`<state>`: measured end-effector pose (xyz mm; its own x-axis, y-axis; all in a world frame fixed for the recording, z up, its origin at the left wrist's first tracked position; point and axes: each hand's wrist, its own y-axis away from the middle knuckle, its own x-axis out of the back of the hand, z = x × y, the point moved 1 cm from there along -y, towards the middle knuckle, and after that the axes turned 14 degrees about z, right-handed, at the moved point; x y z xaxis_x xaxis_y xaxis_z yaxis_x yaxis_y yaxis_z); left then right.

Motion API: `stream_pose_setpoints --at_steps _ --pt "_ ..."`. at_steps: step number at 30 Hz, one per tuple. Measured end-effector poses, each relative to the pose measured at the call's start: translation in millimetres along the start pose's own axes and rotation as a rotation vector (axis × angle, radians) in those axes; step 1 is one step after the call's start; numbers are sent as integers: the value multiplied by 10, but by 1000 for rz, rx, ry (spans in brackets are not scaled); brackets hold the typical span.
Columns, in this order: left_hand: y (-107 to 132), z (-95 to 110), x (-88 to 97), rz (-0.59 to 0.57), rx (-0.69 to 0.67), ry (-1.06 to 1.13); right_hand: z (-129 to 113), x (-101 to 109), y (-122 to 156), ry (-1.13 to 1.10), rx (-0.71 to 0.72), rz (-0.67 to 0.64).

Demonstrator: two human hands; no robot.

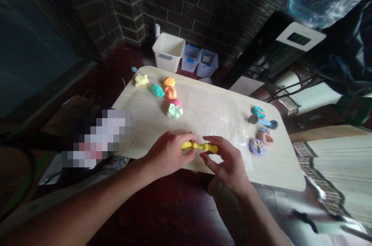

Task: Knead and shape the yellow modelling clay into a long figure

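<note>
A stretched strip of yellow clay spans between both hands over the near edge of a low wooden table. My left hand is closed round its left end. My right hand pinches its right end between thumb and fingers. A sheet of bubble wrap covers the table's middle under the hands.
Clay lumps lie at the far left: yellow, teal, orange, pink, pale green. Shaped pieces sit at the right, including a purple disc and a teal one. A white bin and clear boxes stand beyond.
</note>
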<state>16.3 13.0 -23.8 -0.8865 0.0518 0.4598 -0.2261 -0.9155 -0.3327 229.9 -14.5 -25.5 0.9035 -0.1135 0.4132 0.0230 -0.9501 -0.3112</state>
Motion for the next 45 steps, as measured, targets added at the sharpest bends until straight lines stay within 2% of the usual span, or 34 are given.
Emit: stream_pose_setpoints --at_steps 3,6,15,19,25,28,31,34,37,41,45 --pt "-30 21 25 -68 136 104 -77 38 -29 84 224 10" --pt "-33 23 39 -99 162 116 -125 50 -39 120 277 -21" --pt "47 3 -13 -48 -119 -80 -112 53 -15 149 164 -115" --pt "66 20 -6 -50 -214 -138 -89 55 -15 86 30 -135" --pt "54 29 25 -95 -484 -268 0 11 -4 -254 -404 -209" --pt "46 48 39 -101 -575 -290 40 7 -19 -339 -522 -251" --pt "43 68 41 -92 -605 -291 65 14 -44 -374 -595 -300" --pt "45 68 29 -88 -553 -244 67 9 -54 -412 -600 -320" --pt "35 39 17 -82 -363 -146 41 -6 -39 -400 -526 -288" --pt "-6 13 23 -55 -75 20 -29 3 -19 -238 -246 -108" --pt "-34 37 39 -66 35 130 -95 36 -24 6 70 -61"
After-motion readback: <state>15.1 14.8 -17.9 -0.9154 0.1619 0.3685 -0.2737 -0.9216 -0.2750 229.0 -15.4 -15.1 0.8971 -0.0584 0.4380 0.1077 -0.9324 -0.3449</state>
